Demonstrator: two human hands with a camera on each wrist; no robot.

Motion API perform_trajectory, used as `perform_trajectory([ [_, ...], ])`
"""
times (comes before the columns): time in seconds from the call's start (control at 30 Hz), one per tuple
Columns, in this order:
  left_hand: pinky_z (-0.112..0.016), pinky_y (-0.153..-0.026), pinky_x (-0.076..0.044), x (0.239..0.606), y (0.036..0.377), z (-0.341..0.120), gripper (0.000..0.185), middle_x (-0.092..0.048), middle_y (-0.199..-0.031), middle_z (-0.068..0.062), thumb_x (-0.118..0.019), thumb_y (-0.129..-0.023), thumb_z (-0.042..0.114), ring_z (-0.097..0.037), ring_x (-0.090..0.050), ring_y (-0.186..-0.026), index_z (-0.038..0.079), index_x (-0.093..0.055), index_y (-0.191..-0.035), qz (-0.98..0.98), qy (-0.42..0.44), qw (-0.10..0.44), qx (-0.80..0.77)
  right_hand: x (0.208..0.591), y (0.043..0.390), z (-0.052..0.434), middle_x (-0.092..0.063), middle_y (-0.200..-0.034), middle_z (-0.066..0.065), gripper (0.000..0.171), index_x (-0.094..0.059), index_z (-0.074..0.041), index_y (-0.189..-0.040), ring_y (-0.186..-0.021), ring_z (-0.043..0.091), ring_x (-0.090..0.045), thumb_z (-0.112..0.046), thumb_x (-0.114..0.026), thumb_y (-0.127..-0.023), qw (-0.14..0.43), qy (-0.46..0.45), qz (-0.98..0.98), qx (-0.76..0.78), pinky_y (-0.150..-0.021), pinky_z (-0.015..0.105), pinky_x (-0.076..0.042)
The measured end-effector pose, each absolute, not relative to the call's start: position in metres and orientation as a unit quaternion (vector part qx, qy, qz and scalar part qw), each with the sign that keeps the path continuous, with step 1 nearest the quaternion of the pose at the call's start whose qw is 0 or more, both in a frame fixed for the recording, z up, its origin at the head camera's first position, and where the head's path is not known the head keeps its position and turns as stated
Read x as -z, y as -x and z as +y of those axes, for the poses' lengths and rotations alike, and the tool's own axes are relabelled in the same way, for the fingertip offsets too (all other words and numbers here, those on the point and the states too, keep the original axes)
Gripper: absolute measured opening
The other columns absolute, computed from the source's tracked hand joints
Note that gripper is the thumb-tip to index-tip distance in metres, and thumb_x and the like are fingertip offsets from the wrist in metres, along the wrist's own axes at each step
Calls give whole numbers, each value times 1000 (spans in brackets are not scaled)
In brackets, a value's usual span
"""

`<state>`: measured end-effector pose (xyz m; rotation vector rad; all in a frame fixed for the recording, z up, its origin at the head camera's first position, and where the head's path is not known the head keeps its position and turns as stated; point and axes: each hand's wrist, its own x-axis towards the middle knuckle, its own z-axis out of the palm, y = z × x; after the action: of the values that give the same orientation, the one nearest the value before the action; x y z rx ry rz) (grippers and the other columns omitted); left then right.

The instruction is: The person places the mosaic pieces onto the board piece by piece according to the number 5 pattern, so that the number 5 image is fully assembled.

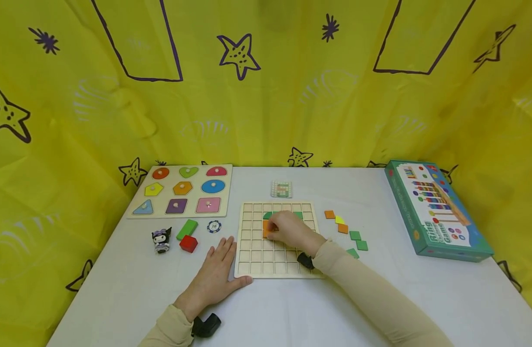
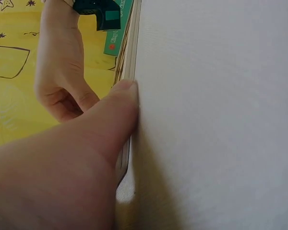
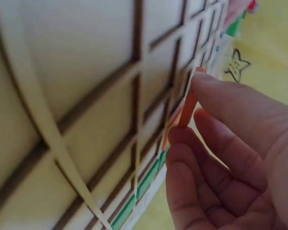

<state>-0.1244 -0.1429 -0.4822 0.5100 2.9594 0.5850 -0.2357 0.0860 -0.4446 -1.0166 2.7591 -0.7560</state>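
Observation:
In the head view, a pale wooden grid board (image 1: 250, 260) lies in the middle of the table. My right hand (image 1: 292, 231) is over its upper middle, pinching an orange square tile (image 3: 188, 108) between thumb and fingertips. The right wrist view shows this tile held on edge, close over the grid. Green pieces (image 1: 297, 215) sit in an upper row of the board, partly hidden by the hand, with orange beneath them. My left hand (image 1: 211, 277) rests on the table with fingers spread, its thumb (image 2: 122, 100) at the board's near left edge.
Right of the board lie loose orange tiles (image 1: 330, 214), a yellow piece (image 1: 339, 220) and green tiles (image 1: 361, 246). A small pattern card (image 1: 281, 189) is behind it. Leftward are a shape puzzle (image 1: 192, 190), green block (image 1: 187, 230), red block (image 1: 188, 244), chip (image 1: 214, 226) and figurine (image 1: 161, 240); rightward, a game box (image 1: 439, 209).

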Motion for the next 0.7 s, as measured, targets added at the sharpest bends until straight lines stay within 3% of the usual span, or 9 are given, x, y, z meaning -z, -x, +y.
perform_trajectory([
  [0.2, -56, -114, -14, 483, 126, -143, 101, -24, -157, -20, -59, -86, 66, -38, -15, -145, -7, -31, -149, 968, -169, 38, -183, 448, 232, 81, -59, -77, -3, 9, -71, -9, -81, -75, 14, -56, -12, -78, -85, 18, 350, 915, 200, -68, 27, -50],
  [0.37, -56, -114, -14, 484, 126, -143, 100, -25, -156, -20, -61, -85, 65, -38, -16, -144, -7, -32, -148, 967, -170, 37, -186, 445, 229, 88, -59, -84, -2, 5, -74, -9, -88, -81, 15, -55, -13, -75, -88, 19, 369, 907, 202, -72, 29, -49],
  [0.53, -56, -114, -13, 485, 125, -142, 101, -25, -157, -20, -63, -84, 64, -37, -15, -145, -6, -32, -149, 967, -167, 36, -189, 438, 240, 121, -65, -94, 2, 12, -76, -5, -101, -89, 20, -57, -10, -69, -92, 6, 335, 913, 232, -77, 35, -50],
  [0.7, -56, -114, -13, 486, 125, -142, 101, -25, -157, -20, -63, -84, 64, -37, -15, -145, -6, -31, -149, 967, -162, 36, -191, 435, 262, 173, -67, -94, 8, 15, -74, 1, -103, -89, 27, -58, -6, -68, -92, -12, 255, 934, 250, -78, 42, -50],
])
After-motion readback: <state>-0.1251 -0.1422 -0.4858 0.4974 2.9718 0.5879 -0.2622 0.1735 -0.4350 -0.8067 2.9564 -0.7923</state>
